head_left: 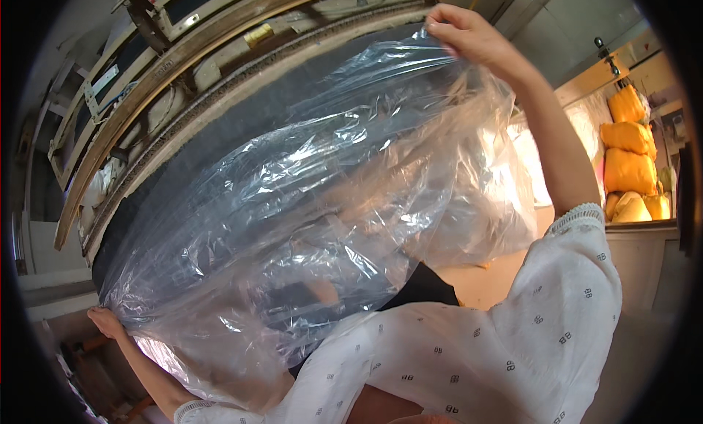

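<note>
A large sheet of clear plastic film (307, 168) stretches between my two hands, wrinkled and shiny. It lies partly over dark grey fabric (183, 157) on the long work surface, and its near part hangs down in front of me. At the far left, my left hand (108, 322) is closed on a gathered corner of the film. Raised at the upper right, my right hand (469, 34) pinches the film's far edge between thumb and fingers. Black cloth (421, 286) shows below the film, close to my body.
A long wooden rail (135, 105) and a metal frame run along the back of the work surface. Several yellow-orange wrapped bundles (630, 168) are stacked on a shelf at the right. A wooden beam (604, 72) juts out above them.
</note>
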Tool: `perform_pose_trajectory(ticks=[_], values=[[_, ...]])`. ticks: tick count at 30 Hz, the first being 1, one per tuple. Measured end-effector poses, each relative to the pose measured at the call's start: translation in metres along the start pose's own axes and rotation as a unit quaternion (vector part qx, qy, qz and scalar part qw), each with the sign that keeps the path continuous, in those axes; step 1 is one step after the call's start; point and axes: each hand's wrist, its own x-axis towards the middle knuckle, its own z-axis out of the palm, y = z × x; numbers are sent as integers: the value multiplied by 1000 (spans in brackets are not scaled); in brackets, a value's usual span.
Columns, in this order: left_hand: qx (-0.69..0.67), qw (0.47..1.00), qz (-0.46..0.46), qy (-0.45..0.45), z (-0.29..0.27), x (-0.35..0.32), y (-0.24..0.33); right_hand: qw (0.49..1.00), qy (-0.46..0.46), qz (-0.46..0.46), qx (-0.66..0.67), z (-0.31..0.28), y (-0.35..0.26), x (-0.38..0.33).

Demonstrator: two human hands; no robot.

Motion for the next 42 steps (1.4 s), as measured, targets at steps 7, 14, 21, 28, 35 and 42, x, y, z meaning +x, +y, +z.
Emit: perform_pose_trajectory(ticks=[7,14,21,28,35,42], values=[[-25,1000,-14,10,-9,4,4,935,-271,227,-7,23,34,-98],[-147,965,-95,193,-56,62,-44,998,33,-26,42,88,75,-119],[-224,918,-72,318,-183,129,-96,965,196,-170,-45,111,52,-121],[-299,936,-57,177,-231,106,-152,964,244,-91,-52,114,38,-110],[-363,931,-42,15,-220,36,-178,944,239,-139,-182,98,42,-106],[-506,855,-102,-41,-175,-10,-166,969,172,-114,-139,84,38,-104]])
